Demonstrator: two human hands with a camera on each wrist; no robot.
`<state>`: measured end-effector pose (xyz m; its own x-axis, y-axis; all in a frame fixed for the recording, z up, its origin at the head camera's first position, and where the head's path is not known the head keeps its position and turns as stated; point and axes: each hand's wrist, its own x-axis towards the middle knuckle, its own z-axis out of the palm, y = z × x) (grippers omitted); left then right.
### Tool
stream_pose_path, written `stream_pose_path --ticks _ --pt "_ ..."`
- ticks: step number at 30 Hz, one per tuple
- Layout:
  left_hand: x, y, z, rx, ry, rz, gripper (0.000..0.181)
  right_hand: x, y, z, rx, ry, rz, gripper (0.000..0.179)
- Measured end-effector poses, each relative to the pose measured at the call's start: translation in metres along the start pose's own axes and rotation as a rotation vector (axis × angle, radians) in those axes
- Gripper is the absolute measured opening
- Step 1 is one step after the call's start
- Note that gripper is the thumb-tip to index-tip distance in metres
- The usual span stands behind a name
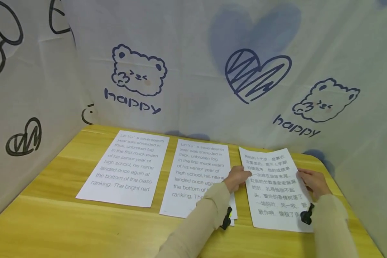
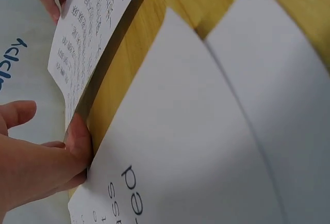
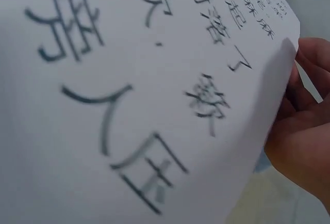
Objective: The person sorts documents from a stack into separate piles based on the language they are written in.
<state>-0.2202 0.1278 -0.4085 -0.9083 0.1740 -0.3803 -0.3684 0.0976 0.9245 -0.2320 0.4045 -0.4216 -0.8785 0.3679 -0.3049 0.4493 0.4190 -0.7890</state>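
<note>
The left hand (image 1: 237, 178) grips the Chinese sheet (image 1: 271, 186) by its left edge; the right hand (image 1: 314, 182) has its grip closed on the right edge, thumb on the printed face and fingers behind. The sheet is at the right end of the bench (image 1: 84, 229), print up, its top edge dipping between the corners. Whether it touches the bench cannot be told. Just beside it lies the middle sheet (image 1: 193, 179), printed in English and partly under the left sleeve (image 1: 200, 218). The left sheet (image 1: 122, 172), also English, lies apart.
</note>
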Motion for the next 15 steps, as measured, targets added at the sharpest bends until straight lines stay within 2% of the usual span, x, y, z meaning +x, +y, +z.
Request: stream_pose_path --ticks 2,5,9,15 --pt "0.001 0.0 0.003 0.03 0.01 0.016 0.049 -0.001 0.002 0.0 -0.019 0.031 -0.005 0.056" --pt "0.002 -0.001 0.008 0.044 0.039 0.028 0.051 -0.005 0.004 0.001 -0.077 0.076 -0.059 0.057" --pt "0.003 -0.001 0.011 0.004 0.057 0.034 0.054 -0.012 0.003 0.003 -0.14 0.166 -0.129 0.057" --pt "-0.002 0.002 0.009 -0.016 0.032 0.041 0.054 -0.02 -0.005 0.008 -0.141 0.224 -0.071 0.053"
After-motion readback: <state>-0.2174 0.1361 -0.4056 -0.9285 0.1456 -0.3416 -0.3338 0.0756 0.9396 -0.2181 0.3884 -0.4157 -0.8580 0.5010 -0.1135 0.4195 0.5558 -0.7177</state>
